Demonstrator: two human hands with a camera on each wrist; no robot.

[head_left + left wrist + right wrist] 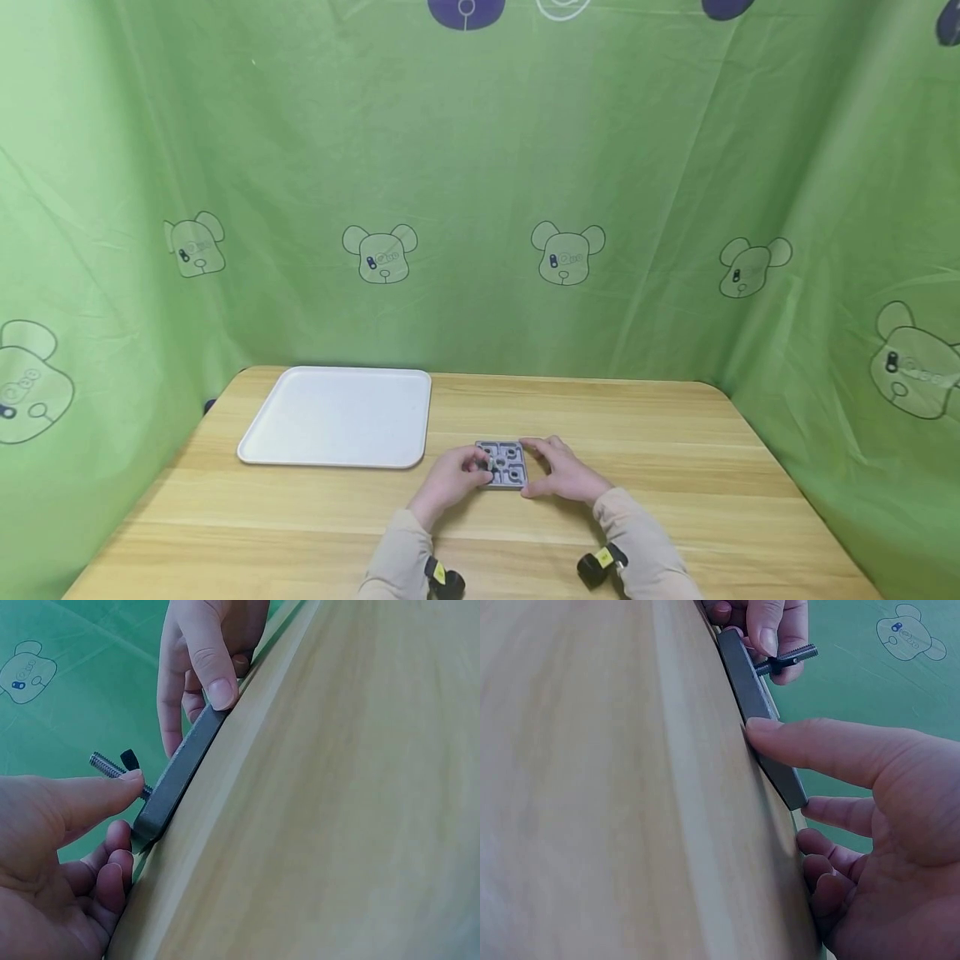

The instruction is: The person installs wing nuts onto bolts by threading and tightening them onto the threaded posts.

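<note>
A square grey metal plate with round holes and raised ribs lies flat on the wooden table. From its left part rises a threaded bolt. On that bolt sits a small black piece that looks like a wing nut. My left hand pinches the wing nut between thumb and index finger, its other fingers curled beside the plate's left edge. My right hand grips the plate's right side, thumb on the near corner and fingers along the far corner.
A white tray lies at the table's back left, apart from the plate. Green curtains with bear drawings surround the table behind and at both sides. Black wrist cameras are strapped over both sleeves.
</note>
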